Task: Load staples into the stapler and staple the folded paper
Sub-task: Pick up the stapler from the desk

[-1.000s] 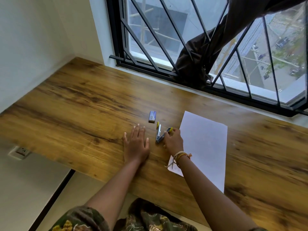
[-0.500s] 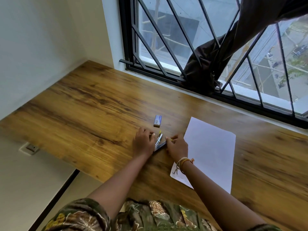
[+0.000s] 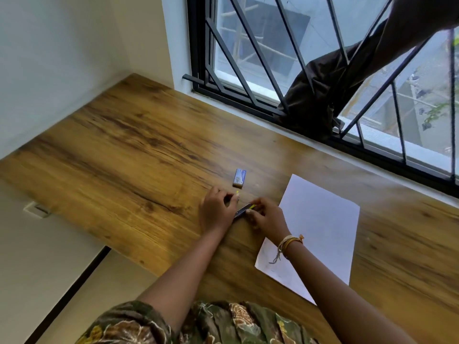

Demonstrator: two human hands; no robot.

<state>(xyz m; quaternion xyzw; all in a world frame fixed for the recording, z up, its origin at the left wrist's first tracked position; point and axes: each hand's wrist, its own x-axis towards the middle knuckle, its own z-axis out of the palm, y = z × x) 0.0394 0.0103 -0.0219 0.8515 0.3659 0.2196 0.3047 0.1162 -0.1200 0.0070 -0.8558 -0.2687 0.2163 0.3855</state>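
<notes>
A small stapler [image 3: 243, 209] with yellow tips lies opened on the wooden table [image 3: 129, 150], mostly covered by both hands. My left hand [image 3: 216, 210] curls round its left arm, the yellow tip showing past the fingers. My right hand [image 3: 267, 216] grips the other arm at its yellow end. A small blue staple box [image 3: 239, 177] lies just beyond the hands. A white sheet of paper [image 3: 320, 227] lies flat to the right, partly under my right wrist.
A barred window [image 3: 260, 60] runs along the table's far edge, with a dark curtain [image 3: 320, 95] bunched through the bars. A white wall [image 3: 49, 70] bounds the left side. A wall socket [image 3: 37, 209] sits below the table's left edge.
My left hand lay flat on the table beside the stapler; it has moved right and curled onto it. The right hand stays on the stapler. The camera view has shifted.
</notes>
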